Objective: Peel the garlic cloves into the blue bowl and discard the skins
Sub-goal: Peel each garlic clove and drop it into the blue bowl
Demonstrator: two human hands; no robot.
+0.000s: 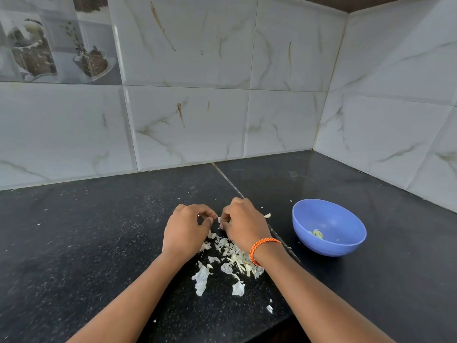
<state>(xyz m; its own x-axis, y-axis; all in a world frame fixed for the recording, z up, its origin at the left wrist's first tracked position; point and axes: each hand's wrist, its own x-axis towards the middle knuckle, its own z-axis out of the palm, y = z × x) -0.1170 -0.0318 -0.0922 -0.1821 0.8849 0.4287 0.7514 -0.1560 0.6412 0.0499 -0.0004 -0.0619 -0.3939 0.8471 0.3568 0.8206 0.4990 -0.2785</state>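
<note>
Now mid-peel, by the look of it: left hand [186, 227] and right hand [243, 225] knuckle to knuckle over the counter [99, 243], fingers curled in, pinching a small garlic clove [219, 219] almost wholly hidden between the fingertips. Light, firm, probably slick once bared; best gripped at the ends while the brittle, papery skin is picked off. Loose skins [230, 258] heaped under the wrists near the front edge, flimsy enough to scatter. Blue bowl [329, 227] just right of the hands, toward the back right corner, a few peeled cloves [317, 233] inside. Dark speckled stone, seamed; pale marbled wall tiles [188, 120] behind and right.
</note>
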